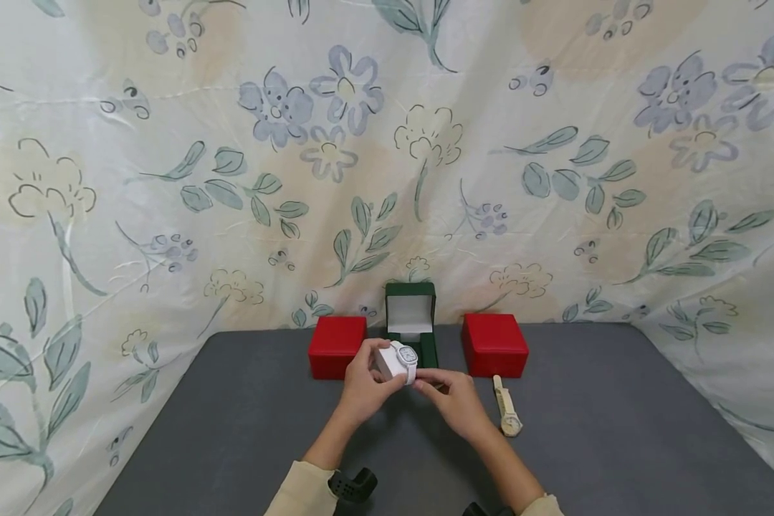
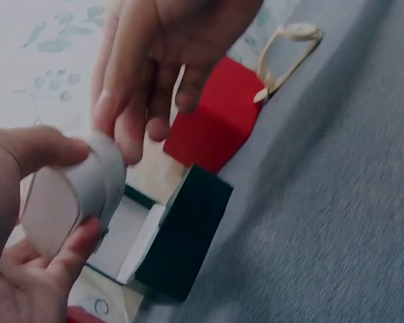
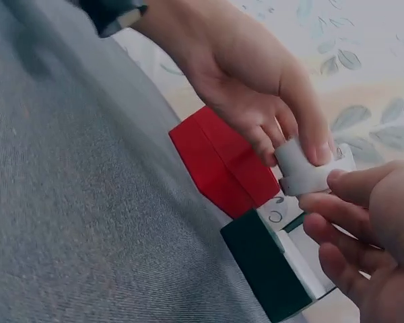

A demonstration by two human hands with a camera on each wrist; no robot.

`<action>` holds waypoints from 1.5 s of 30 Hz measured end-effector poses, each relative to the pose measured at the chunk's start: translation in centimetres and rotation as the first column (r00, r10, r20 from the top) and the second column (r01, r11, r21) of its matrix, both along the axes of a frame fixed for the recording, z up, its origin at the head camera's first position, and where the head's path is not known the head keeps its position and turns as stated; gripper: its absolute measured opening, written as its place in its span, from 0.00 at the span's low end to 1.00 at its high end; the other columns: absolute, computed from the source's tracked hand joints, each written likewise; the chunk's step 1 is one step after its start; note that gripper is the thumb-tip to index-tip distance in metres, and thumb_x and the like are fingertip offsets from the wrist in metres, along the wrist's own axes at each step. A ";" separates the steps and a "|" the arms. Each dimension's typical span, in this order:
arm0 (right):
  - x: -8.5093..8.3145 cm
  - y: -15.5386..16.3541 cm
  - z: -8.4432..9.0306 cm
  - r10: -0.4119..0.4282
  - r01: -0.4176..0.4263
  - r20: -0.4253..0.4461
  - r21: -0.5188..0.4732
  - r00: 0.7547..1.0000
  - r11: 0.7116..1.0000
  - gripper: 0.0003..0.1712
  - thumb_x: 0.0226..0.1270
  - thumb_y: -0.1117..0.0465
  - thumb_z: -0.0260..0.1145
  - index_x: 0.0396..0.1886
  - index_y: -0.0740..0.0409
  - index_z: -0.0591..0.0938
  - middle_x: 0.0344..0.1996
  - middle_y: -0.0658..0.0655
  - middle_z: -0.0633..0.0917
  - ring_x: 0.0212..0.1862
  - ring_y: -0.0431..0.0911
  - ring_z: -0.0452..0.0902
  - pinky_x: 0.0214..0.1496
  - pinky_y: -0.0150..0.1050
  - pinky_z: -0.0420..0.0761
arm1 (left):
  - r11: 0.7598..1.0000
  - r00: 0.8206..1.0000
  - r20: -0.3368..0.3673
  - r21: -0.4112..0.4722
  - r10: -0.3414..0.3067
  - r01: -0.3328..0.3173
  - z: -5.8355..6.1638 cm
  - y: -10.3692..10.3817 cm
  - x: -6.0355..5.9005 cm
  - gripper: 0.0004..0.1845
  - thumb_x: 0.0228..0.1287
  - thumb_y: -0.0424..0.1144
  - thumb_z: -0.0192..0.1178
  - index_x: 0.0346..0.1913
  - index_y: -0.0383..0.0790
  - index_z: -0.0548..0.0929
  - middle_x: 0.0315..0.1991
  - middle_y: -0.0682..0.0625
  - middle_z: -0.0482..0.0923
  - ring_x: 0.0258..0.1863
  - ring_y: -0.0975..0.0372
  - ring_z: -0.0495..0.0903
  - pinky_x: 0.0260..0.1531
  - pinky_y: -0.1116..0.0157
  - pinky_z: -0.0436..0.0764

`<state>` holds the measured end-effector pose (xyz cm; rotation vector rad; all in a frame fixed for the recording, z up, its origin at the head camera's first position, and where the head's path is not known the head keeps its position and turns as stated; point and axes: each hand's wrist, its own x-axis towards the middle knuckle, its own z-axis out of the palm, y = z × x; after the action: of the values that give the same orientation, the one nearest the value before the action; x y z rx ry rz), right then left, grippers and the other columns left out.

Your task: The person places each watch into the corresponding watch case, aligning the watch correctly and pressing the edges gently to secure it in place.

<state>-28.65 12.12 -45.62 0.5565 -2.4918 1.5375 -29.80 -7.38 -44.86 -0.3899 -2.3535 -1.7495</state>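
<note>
My left hand (image 1: pixel 363 387) grips a white watch cushion (image 1: pixel 388 362), thumb on one side and fingers on the other. Around the cushion runs a white wristwatch (image 1: pixel 408 356), its squarish dial facing up. At the strap's near right side, the thumb and forefinger of my right hand (image 1: pixel 454 403) pinch the band (image 3: pixel 310 180). Both hands are raised in front of an open green watch box (image 1: pixel 411 289), whose pale lining shows inside the lid. Part of the box's base is hidden behind the cushion and watch.
A closed red box (image 1: pixel 337 349) stands left of the green one, another red box (image 1: pixel 495 345) to its right. Before the right box lies a cream wristwatch (image 1: pixel 507 410) on the grey tabletop (image 1: pixel 593 430). Floral cloth (image 1: pixel 426 236) hangs behind.
</note>
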 end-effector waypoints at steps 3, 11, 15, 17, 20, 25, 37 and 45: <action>0.0 0.0 0.2 -0.027 0.027 0.009 -0.012 1.000 1.000 0.16 0.60 0.57 0.71 0.50 0.47 0.85 0.41 0.49 0.88 0.39 0.41 0.82 0.42 0.31 0.82 | 0.994 0.995 0.018 0.058 -0.093 0.092 0.0 -0.3 -0.3 0.34 0.53 0.35 0.71 0.62 0.47 0.67 0.63 0.46 0.72 0.52 0.54 0.75 0.39 0.72 0.82; -0.8 1.4 0.4 0.266 -0.208 0.199 -0.271 0.943 0.940 0.38 0.65 0.59 0.66 0.73 0.44 0.63 0.69 0.61 0.66 0.50 0.54 0.80 0.46 0.40 0.85 | 0.909 0.906 0.119 0.154 -0.407 0.388 0.3 -0.6 -0.1 0.32 0.60 0.33 0.66 0.67 0.42 0.67 0.67 0.46 0.66 0.60 0.51 0.72 0.48 0.67 0.83; -1.1 1.8 0.2 0.376 -0.273 0.255 -0.360 0.891 0.892 0.37 0.67 0.61 0.63 0.74 0.47 0.61 0.68 0.63 0.65 0.52 0.50 0.80 0.49 0.42 0.85 | 0.887 0.884 0.121 0.170 -0.452 0.430 0.4 -0.7 0.0 0.31 0.62 0.33 0.63 0.68 0.45 0.67 0.69 0.47 0.65 0.63 0.49 0.70 0.51 0.65 0.82; -1.1 1.8 0.1 0.393 -0.280 0.266 -0.378 0.880 0.882 0.38 0.67 0.62 0.63 0.74 0.49 0.61 0.67 0.64 0.66 0.52 0.49 0.80 0.49 0.42 0.84 | 0.882 0.881 0.109 0.169 -0.460 0.439 0.4 -0.7 0.1 0.32 0.61 0.32 0.64 0.68 0.47 0.66 0.69 0.47 0.65 0.65 0.49 0.69 0.52 0.66 0.81; -1.1 1.7 0.1 0.381 -0.274 0.257 -0.371 0.888 0.887 0.37 0.66 0.62 0.65 0.73 0.50 0.62 0.66 0.64 0.67 0.51 0.51 0.81 0.48 0.43 0.85 | 0.880 0.881 0.080 0.138 -0.467 0.454 0.3 -0.5 0.0 0.35 0.60 0.32 0.66 0.68 0.49 0.65 0.70 0.48 0.65 0.68 0.51 0.66 0.53 0.67 0.81; -1.1 1.5 0.1 0.349 -0.258 0.245 -0.336 0.905 0.906 0.37 0.65 0.61 0.66 0.72 0.51 0.64 0.65 0.65 0.69 0.49 0.54 0.81 0.47 0.43 0.85 | 0.888 0.887 0.053 0.075 -0.458 0.454 0.2 -0.1 0.0 0.36 0.59 0.30 0.65 0.70 0.48 0.64 0.71 0.49 0.64 0.71 0.52 0.64 0.53 0.67 0.81; -1.1 1.5 -0.4 0.282 -0.234 0.199 -0.235 0.938 0.944 0.40 0.63 0.60 0.68 0.73 0.52 0.62 0.70 0.66 0.65 0.49 0.58 0.83 0.47 0.40 0.85 | 0.927 0.936 0.036 -0.130 -0.349 0.351 0.3 0.2 -0.2 0.34 0.57 0.33 0.69 0.67 0.51 0.69 0.66 0.51 0.67 0.66 0.51 0.69 0.51 0.63 0.82; -1.8 0.5 -0.3 0.034 -0.012 0.157 -0.143 0.987 0.990 0.41 0.60 0.59 0.71 0.71 0.54 0.65 0.70 0.61 0.69 0.62 0.60 0.75 0.58 0.48 0.80 | 0.932 0.969 0.066 -0.265 -0.237 0.246 1.1 0.0 -2.4 0.34 0.54 0.32 0.70 0.65 0.45 0.69 0.64 0.46 0.68 0.66 0.50 0.71 0.45 0.64 0.84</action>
<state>-30.43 12.61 -45.87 0.4589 -2.4686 1.8176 -32.19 -7.39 -43.74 -0.7264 -2.6756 -1.5334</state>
